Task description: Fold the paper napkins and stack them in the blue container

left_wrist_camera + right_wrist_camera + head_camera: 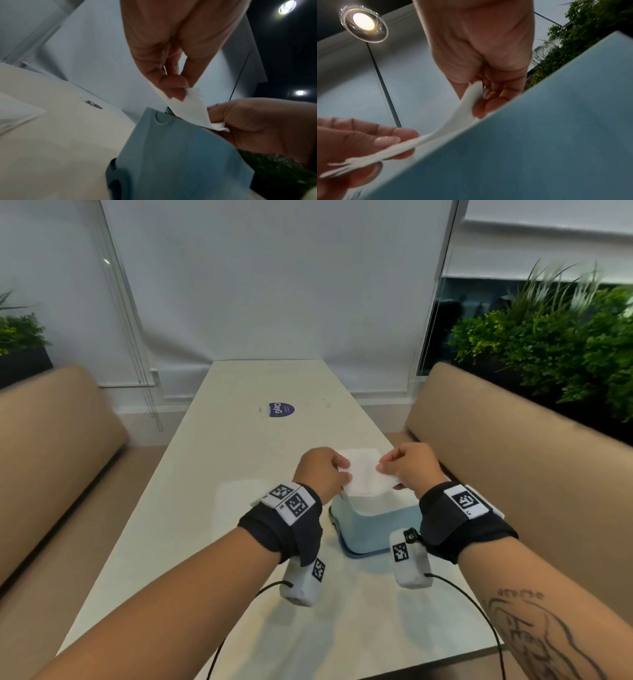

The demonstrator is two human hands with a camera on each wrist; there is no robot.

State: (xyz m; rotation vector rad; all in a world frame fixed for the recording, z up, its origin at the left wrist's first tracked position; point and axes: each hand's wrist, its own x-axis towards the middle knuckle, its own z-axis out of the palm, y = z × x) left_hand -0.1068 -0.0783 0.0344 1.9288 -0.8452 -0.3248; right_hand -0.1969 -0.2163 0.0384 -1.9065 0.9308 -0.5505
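— What are the hands doing?

— The left hand [320, 470] pinches one side edge of a white folded napkin [364, 475] between thumb and fingertips; the right hand [411, 467] pinches the opposite edge the same way, its remaining fingers curled in; the paper spans between them, sagging a little in the middle.

— And where is that napkin?

— In the air, directly over the top of the blue container [373, 529]; from the right wrist its lower edge looks very close to the container's rim, though I cannot tell whether the two touch; what lies inside the container is hidden by the paper.

— Where does the container stand?

— On the pale table [205, 457], toward its right side and near the person; both forearms reach past it, each wrist wrapped in a black band [291, 522] carrying printed square markers.

— Anything else on the table?

— A flat white sheet of napkin paper [239, 494] lies to the left of the container, apart from it; farther along sits a round purple sticker [281, 409].

— And around it?

— A tan bench [51, 446] runs along each long side; green plants [565, 344] stand behind the right one.
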